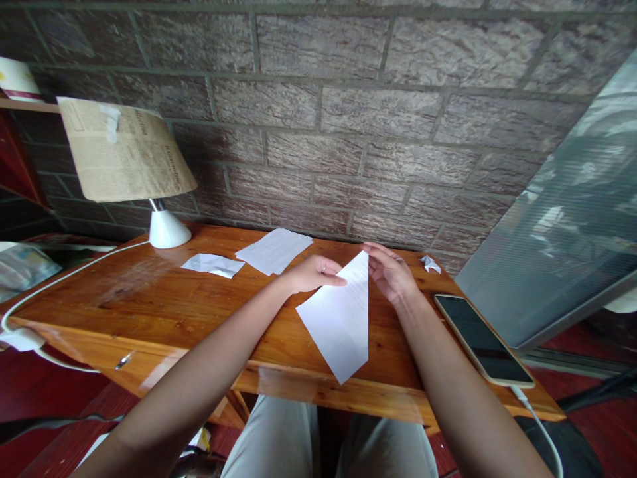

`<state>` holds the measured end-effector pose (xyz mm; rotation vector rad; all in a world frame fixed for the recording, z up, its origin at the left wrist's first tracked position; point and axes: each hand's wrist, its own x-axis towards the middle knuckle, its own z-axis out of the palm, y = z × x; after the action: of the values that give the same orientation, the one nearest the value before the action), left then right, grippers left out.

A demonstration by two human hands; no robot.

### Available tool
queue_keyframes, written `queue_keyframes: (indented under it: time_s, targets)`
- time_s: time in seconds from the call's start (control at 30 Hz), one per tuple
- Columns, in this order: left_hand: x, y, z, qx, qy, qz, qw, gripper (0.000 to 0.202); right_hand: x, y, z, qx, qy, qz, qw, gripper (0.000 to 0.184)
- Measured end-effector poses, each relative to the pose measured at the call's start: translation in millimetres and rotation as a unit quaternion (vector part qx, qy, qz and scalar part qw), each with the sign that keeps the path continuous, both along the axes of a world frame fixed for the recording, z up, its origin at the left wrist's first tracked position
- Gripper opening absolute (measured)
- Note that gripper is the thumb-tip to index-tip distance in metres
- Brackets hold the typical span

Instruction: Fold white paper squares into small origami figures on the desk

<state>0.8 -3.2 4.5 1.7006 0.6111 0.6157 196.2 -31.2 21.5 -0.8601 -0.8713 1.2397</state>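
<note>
A folded white paper sheet (341, 318) lies on the wooden table (149, 292), with its pointed end hanging over the near edge. My left hand (313, 273) is closed, pinching the paper's upper left edge. My right hand (391, 272) sits at the paper's top right corner, fingers curled against the fold. Both forearms reach in from the bottom of the view.
A smartphone (482, 338) with a cable lies at the table's right. Flat white sheets (273, 250), a crumpled folded paper (213, 265) and a small folded piece (430, 264) lie farther back. A lamp (127, 159) stands at the back left by the brick wall.
</note>
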Motion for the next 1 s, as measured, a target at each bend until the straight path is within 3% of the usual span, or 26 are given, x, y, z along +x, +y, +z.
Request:
queue_keyframes:
  time_s: [0.33,0.43,0.6,0.7,0.87,1.0]
  targets:
    - [1,-3,2.4,-0.022,-0.039,0.018,0.999,0.039,-3,-2,2.4,-0.001,-0.033,-0.013,0.999,0.032]
    - [1,-1,1.8,-0.024,-0.074,0.057,0.995,0.037,-2,-2,-0.2,-0.005,-0.069,0.007,0.998,0.033]
    - [-3,6,0.4,-0.046,-0.154,0.151,0.975,0.041,-6,-5,-8.6,-0.031,-0.172,0.096,0.980,0.035]
    - [-5,9,-0.1,-0.052,-0.186,0.189,0.963,0.043,-8,-6,-11.8,-0.050,-0.194,0.105,0.974,0.035]
    - [-5,10,-0.8,-0.071,-0.210,0.177,0.959,0.044,-7,-6,-11.1,-0.060,-0.199,0.080,0.975,0.036]
    - [-7,13,-1.5,-0.076,-0.219,0.186,0.955,0.044,-6,-6,-10.4,-0.048,-0.197,0.107,0.973,0.036]
